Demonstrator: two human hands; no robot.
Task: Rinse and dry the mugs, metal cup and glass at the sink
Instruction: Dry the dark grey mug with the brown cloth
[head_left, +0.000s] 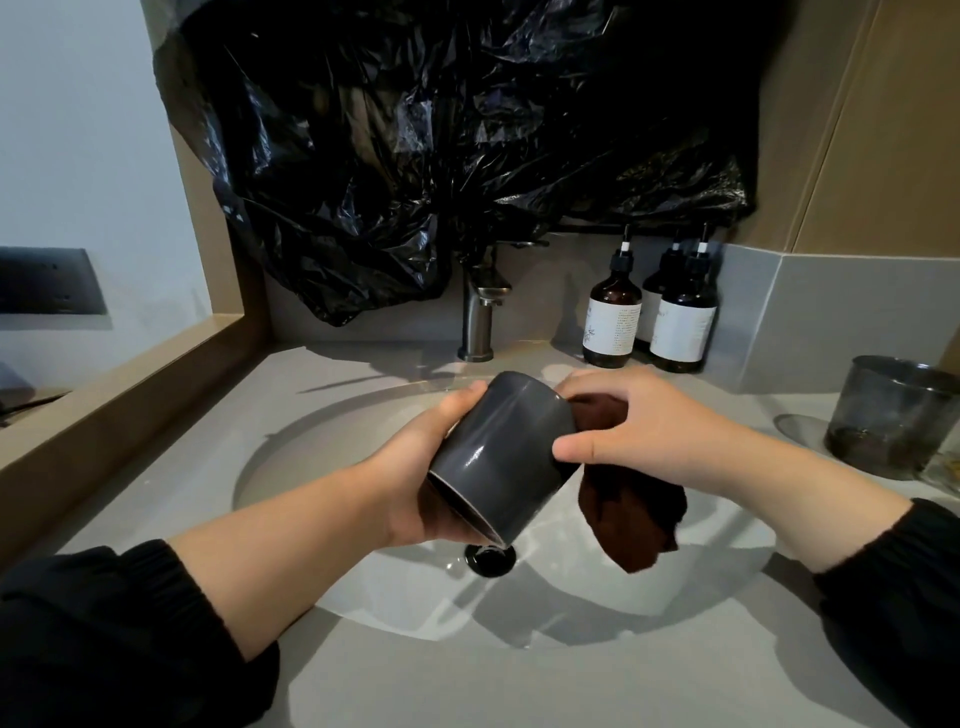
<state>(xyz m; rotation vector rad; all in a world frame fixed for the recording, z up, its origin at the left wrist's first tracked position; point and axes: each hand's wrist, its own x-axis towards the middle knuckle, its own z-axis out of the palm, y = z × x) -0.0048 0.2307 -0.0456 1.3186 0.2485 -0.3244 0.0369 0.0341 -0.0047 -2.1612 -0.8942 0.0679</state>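
A dark grey mug (498, 457) is tilted over the sink basin (291, 457), its mouth pointing down toward me and its base up toward the tap. My left hand (421, 467) grips it from the left, fingers curled under the rim. My right hand (654, 431) holds a dark brown cloth (634, 519) against the mug's right side, thumb lying on the mug wall. The cloth hangs down over the basin. A smoky glass tumbler (893, 415) stands on the counter at the far right.
A brushed metal tap (480, 312) rises behind the basin, and a black drain (491, 558) sits below the mug. Three brown pump bottles (613, 322) stand at the back right. Black plastic sheeting (441, 145) covers the wall above. A wooden ledge (119, 384) borders the left.
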